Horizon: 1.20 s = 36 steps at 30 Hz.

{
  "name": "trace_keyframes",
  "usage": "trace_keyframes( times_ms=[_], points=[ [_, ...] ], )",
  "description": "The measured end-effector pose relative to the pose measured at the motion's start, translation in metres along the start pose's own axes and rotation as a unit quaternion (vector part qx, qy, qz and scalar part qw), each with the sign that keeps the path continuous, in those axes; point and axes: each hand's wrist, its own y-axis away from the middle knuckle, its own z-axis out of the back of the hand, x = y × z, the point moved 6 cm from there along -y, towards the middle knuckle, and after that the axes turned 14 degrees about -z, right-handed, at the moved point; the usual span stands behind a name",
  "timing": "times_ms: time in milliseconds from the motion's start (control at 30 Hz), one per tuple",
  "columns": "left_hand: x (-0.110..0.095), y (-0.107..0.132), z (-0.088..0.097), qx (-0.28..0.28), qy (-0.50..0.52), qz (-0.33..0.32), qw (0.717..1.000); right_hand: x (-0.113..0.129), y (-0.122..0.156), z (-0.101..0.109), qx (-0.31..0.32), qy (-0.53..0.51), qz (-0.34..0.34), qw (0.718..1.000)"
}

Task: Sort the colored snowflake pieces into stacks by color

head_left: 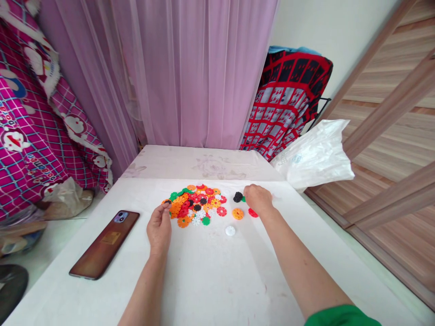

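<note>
A heap of small plastic snowflake discs [195, 203] in orange, red, green, black and white lies on a white table [210, 280]. My left hand [159, 228] rests at the heap's left edge, fingers curled, fingertips pinching an orange disc there. My right hand [258, 199] sits to the right of the heap, fingers bent down and closed over a green disc, with a black disc [238, 197] touching it. Loose discs lie near it: an orange one [238, 213], a red one [253, 213] and a white one [230, 230].
A dark phone [105, 243] lies on the table's left side. A white plastic bag [316, 156] sits at the far right corner. Pink curtains hang behind the table, patterned bedding on the left, a red blanket over a chair at the back right.
</note>
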Motion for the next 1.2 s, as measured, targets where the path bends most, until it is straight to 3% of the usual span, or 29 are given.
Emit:
trace_keyframes(
  times_ms=[100,200,333,700,800,900,1000,1067,1133,1200],
  points=[
    [0.000,0.000,0.001,0.000,-0.007,-0.003,1.000,0.034,0.011,0.007,-0.030,-0.079,0.070,0.994],
    [0.000,0.001,0.002,0.000,-0.020,0.000,1.000,0.082,0.027,0.001,-0.010,-0.134,0.166,0.977],
    [-0.001,0.000,0.002,-0.007,-0.013,0.005,1.000,0.122,0.039,-0.011,0.004,-0.115,0.166,0.979],
    [-0.003,0.000,0.001,-0.007,-0.013,0.004,1.000,0.144,0.046,-0.007,0.010,-0.081,0.158,0.984],
    [0.000,0.000,0.002,-0.004,-0.016,0.004,1.000,0.131,0.039,-0.007,0.016,-0.154,0.138,0.978],
    [0.004,0.000,0.002,-0.001,-0.016,0.003,1.000,0.096,0.016,-0.009,0.038,-0.290,0.098,0.951],
    [0.004,0.000,0.001,0.001,-0.009,0.003,1.000,0.042,-0.014,-0.016,0.057,-0.420,-0.003,0.906],
    [0.003,0.000,0.000,0.000,-0.005,0.005,1.000,0.007,-0.028,-0.023,0.086,-0.512,-0.073,0.851],
    [0.001,0.000,0.000,0.000,-0.008,0.005,1.000,-0.016,-0.034,-0.029,0.115,-0.564,-0.111,0.810],
    [-0.001,0.000,0.001,0.000,-0.015,0.002,1.000,-0.028,-0.034,-0.033,0.130,-0.581,-0.126,0.793]
  ],
)
